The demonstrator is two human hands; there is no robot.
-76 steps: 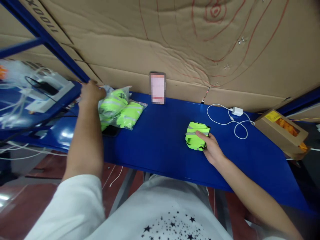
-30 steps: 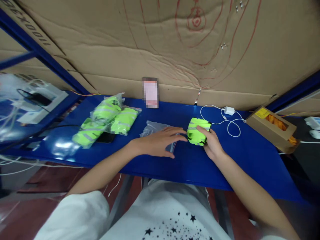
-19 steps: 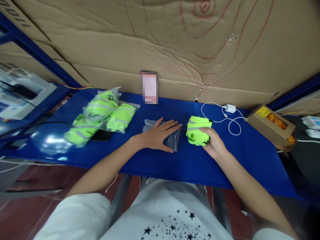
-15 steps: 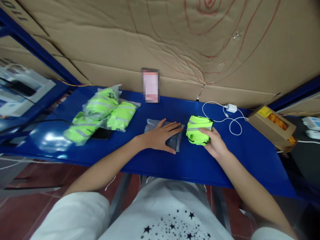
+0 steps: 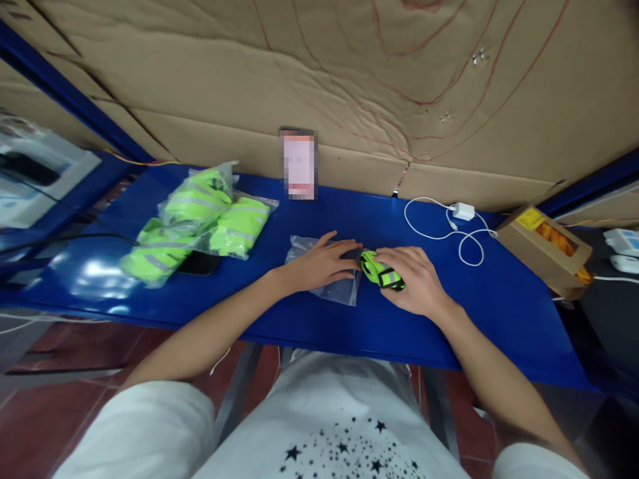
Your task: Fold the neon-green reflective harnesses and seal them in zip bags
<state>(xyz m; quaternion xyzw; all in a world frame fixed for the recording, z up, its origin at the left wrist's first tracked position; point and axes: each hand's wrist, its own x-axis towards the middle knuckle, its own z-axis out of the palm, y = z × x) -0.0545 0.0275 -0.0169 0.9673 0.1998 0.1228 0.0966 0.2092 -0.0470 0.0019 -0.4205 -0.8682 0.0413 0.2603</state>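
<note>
A folded neon-yellow reflective vest (image 5: 377, 269) with a dark edge is gripped by my right hand (image 5: 417, 279), which wraps over it from the right. My left hand (image 5: 324, 265) stretches its fingers over a clear plastic bag (image 5: 337, 293) lying flat on the table. The left fingertips reach the right edge of the bag, close to the vest; whether they touch the vest I cannot tell. Part of the bag is hidden under the left hand.
Several bagged neon-yellow vests (image 5: 239, 226) lie at the left, partly over a dark phone (image 5: 198, 264). A phone with a blurred screen (image 5: 300, 163) leans on the cardboard. A white charger (image 5: 463, 211) and cable lie at the right, by a cardboard box (image 5: 542, 249) on the blue table (image 5: 319, 329).
My right hand has turned over the vest and brought it left, beside the bag's edge. The left fingers are closer together than before.
</note>
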